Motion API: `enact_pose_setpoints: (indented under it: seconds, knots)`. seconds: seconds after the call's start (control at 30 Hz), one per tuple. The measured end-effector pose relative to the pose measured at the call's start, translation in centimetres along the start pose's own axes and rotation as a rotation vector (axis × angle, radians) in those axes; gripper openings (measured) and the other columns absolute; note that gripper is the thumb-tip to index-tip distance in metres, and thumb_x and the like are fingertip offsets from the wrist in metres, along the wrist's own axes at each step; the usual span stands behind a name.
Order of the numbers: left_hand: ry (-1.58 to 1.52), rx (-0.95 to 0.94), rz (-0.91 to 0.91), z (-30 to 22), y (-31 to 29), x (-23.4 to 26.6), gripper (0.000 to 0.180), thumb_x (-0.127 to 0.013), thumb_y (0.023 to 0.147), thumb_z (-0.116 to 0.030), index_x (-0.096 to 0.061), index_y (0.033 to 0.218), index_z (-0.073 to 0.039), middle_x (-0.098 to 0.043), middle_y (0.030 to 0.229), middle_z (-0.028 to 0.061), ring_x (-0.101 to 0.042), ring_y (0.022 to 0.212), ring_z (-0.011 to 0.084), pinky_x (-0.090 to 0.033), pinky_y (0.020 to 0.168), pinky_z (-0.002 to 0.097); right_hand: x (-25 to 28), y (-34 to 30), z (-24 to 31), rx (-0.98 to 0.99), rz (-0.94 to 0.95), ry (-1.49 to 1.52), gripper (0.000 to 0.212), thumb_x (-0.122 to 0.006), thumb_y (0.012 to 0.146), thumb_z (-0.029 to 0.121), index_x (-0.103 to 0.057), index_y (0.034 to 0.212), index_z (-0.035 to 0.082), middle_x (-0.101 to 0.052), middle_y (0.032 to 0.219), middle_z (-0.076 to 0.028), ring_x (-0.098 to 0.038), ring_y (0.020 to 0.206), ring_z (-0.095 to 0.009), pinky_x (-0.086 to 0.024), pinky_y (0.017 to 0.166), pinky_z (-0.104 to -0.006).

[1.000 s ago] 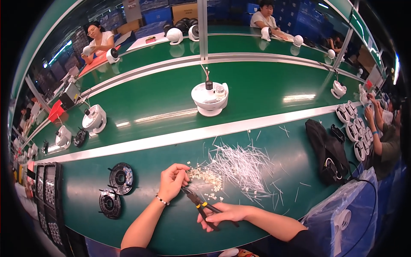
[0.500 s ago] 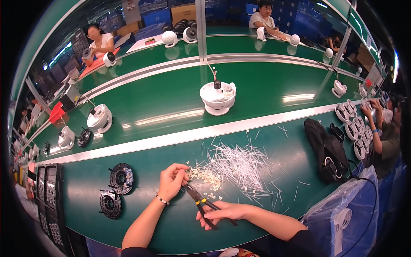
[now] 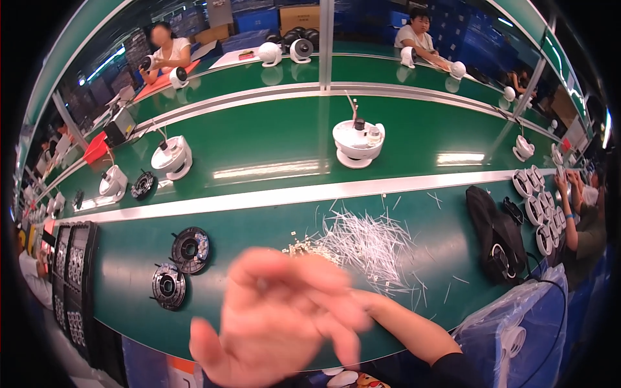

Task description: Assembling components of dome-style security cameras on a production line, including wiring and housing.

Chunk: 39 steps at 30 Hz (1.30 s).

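Observation:
My left hand (image 3: 278,317) is raised close in front of me, large and blurred, palm toward me. Its thumb and fingers are apart, and I make out nothing held in it. Behind it, my right forearm (image 3: 414,328) reaches in from the lower right. My right hand and its fingers are hidden behind the left one. Just beyond lie a heap of thin white plastic strips (image 3: 365,242), like cable ties, and a scatter of small cream-coloured square pieces (image 3: 304,247), partly covered by my left hand.
Two round black parts (image 3: 191,251) with circuit boards lie on the green table's left. Black trays (image 3: 72,271) stand at its left end. A black bag (image 3: 495,236) and several white rings (image 3: 537,210) lie right. White domed housings (image 3: 359,143) stand on the green belt; people sit beyond.
My left hand has come up from the cream pieces toward me. The black pliers that my right hand held are now hidden from view. The whole view has shifted slightly.

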State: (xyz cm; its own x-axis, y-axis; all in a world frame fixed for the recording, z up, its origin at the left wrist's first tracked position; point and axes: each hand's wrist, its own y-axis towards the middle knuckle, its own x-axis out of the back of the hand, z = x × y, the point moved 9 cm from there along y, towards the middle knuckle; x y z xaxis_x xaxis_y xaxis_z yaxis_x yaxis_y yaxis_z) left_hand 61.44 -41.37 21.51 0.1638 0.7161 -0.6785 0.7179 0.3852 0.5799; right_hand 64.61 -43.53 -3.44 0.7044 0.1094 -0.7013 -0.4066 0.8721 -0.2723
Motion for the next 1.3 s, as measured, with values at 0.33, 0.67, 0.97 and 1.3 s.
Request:
enact_pose_setpoints:
  seconds: [0.33,0.67,0.97,1.3]
  knots:
    - [-0.327,0.024,0.343,0.5,-1.5,-4.6,0.073,-0.029,0.084,-0.056,0.0,0.135,-0.013,-0.024,0.114,0.0445,-0.047,0.097,0.0458,-0.05,0.068,0.0371,0.3,0.3,-0.8,-0.009,0.053,-0.029,0.04,-0.047,0.085,0.028,-0.042,0.113,-0.002,-0.053,0.1,-0.014,-0.055,0.094,-0.023,-0.043,0.083,-0.0311]
    - [-0.565,0.135,0.289,0.3,-0.7,-4.0,0.072,-0.038,0.081,-0.055,-0.009,0.133,-0.013,-0.029,0.111,0.0435,-0.055,0.085,0.0414,-0.051,0.064,0.0373,-0.1,0.1,-0.3,0.016,0.044,-0.022,0.033,-0.044,0.087,0.024,-0.044,0.109,-0.001,-0.053,0.095,-0.011,-0.057,0.088,-0.019,-0.046,0.076,-0.0272]
    - [-0.607,0.117,0.222,0.3,-0.9,-3.0,0.079,-0.042,0.079,-0.055,-0.018,0.128,0.003,-0.034,0.108,0.0412,-0.058,0.078,0.0321,-0.051,0.053,0.0268,-0.4,0.4,0.1,0.023,0.041,-0.008,0.033,-0.044,0.087,0.022,-0.044,0.109,-0.002,-0.053,0.095,-0.011,-0.057,0.09,-0.02,-0.046,0.079,-0.0276]
    - [-0.534,0.012,1.009,-7.2,-4.4,-6.9,0.023,-0.039,0.085,-0.015,-0.053,0.082,0.003,-0.054,0.075,0.0131,-0.049,0.056,0.0196,-0.038,0.046,0.0271,-0.1,0.3,-0.9,0.002,0.02,0.011,0.034,-0.045,0.087,0.024,-0.044,0.109,-0.001,-0.053,0.095,-0.01,-0.057,0.089,-0.02,-0.046,0.078,-0.0274]
